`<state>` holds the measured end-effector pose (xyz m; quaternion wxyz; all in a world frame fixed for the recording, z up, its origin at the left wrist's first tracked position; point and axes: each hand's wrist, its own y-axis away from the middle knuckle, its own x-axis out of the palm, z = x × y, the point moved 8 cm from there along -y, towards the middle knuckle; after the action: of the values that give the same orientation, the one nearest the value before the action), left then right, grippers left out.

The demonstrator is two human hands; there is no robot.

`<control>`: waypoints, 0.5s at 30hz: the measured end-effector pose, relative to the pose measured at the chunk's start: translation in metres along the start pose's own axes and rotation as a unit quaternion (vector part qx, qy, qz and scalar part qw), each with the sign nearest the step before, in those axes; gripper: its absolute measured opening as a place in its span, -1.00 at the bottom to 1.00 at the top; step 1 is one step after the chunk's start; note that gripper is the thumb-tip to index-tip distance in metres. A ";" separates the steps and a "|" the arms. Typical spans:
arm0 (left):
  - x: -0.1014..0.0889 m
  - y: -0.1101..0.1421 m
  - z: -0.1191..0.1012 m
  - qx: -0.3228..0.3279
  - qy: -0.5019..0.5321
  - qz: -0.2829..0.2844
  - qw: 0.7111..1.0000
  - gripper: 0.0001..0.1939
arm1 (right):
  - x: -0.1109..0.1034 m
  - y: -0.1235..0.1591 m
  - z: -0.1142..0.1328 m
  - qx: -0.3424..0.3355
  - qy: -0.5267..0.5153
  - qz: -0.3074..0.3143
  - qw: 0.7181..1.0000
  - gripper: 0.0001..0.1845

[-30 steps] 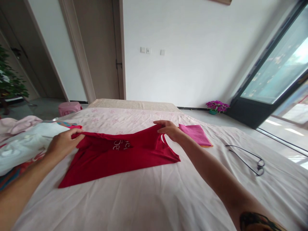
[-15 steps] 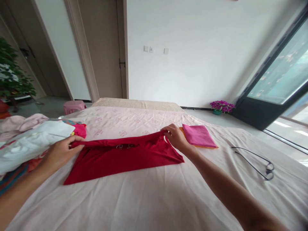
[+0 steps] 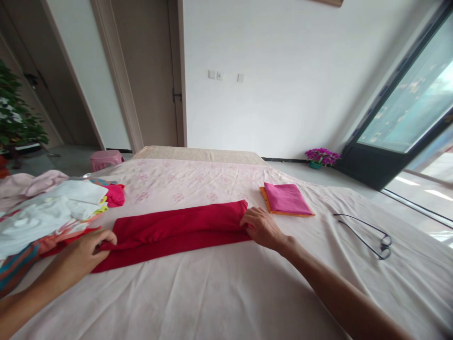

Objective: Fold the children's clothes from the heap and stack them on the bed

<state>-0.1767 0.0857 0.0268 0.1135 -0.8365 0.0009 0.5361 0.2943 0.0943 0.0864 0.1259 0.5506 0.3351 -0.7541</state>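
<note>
Red top (image 3: 180, 227) lying right across the pale sheet (image 3: 226, 297), and that sheet spreads wide before us, pink flowers printed on its far part. Over on the left, a heap of clothes (image 3: 53, 208), white, pink and striped pieces all tumbled together. The top itself is a long folded strip, wrinkled along its length. And look at the hands! Left hand (image 3: 85, 250) at the left end, its grip pinched closed on the red fabric; right hand (image 3: 264, 228) at the other end, grip closed too, fingers curled onto the edge. Just beyond that right hand, a folded pink cloth (image 3: 288, 198) sits on an orange one (image 3: 268, 201). Further right, glasses (image 3: 384, 246), temples spread.
</note>
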 end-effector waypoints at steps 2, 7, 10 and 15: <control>-0.002 -0.001 -0.004 0.007 -0.014 0.007 1.000 -0.80 | 0.006 0.004 0.004 -0.015 -0.019 0.026 0.999 -0.65; -0.007 -0.006 -0.015 0.015 -0.044 0.045 0.998 -0.66 | 0.006 0.010 -0.005 -0.004 -0.109 0.019 0.994 -0.49; -0.006 -0.012 -0.028 0.026 -0.043 0.035 0.998 -0.60 | -0.006 0.006 -0.029 0.070 -0.152 -0.047 0.985 -0.54; 0.016 -0.016 -0.057 0.074 -0.033 0.017 0.997 -0.66 | -0.022 -0.014 -0.039 0.116 -0.083 -0.094 0.985 -0.72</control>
<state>-0.1168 0.0919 0.0383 0.1659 -0.8075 0.0512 0.5638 0.3232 0.1259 0.1048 0.0173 0.4629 0.2841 -0.8395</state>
